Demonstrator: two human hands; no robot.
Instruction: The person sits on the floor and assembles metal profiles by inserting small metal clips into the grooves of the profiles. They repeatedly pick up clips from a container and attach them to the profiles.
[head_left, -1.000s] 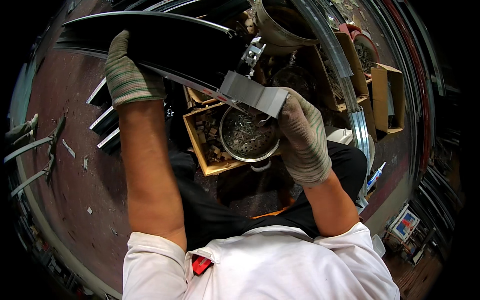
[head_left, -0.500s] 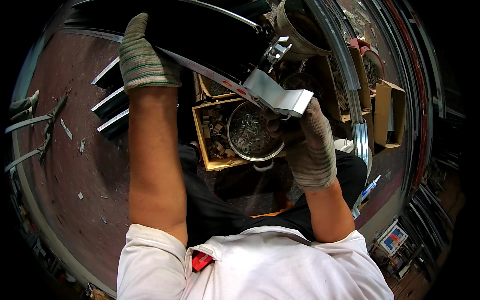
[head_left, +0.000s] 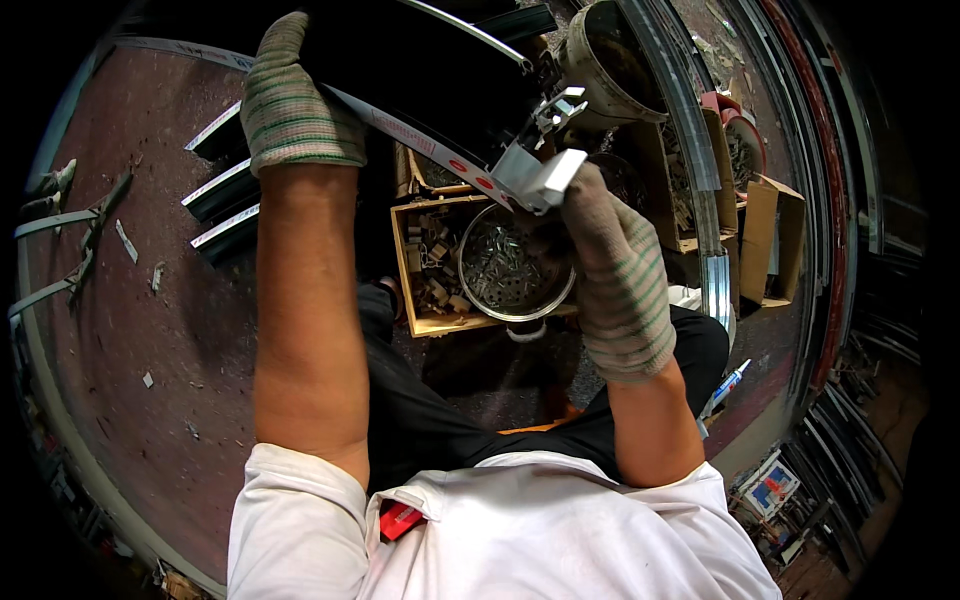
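Note:
My left hand point(head_left: 303, 110), in a striped knit glove, is closed around the edge of a long dark metal profile point(head_left: 428, 146) with a printed white strip along that edge. At the profile's right end, my right hand point(head_left: 622, 275), gloved alike, grips a bent silver metal piece point(head_left: 556, 180) whose inner part meets the profile's end. Its fingertips are partly hidden beneath the piece. Small silver fittings point(head_left: 558, 108) stick out of the same end, just above the silver piece. Much of the profile's dark face is lost in shadow.
Below the profile, a wooden box point(head_left: 404, 272) holds small blocks and a perforated metal bowl point(head_left: 512, 317) of screws. A bucket point(head_left: 590, 70), cardboard boxes point(head_left: 772, 240) and long metal bars point(head_left: 718, 285) stand at right. More dark profiles point(head_left: 222, 192) lie at left.
My right hand has moved slightly up and turned, tilting the silver piece so less of its flat face shows. My left hand keeps its grip on the profile, which has shifted slightly.

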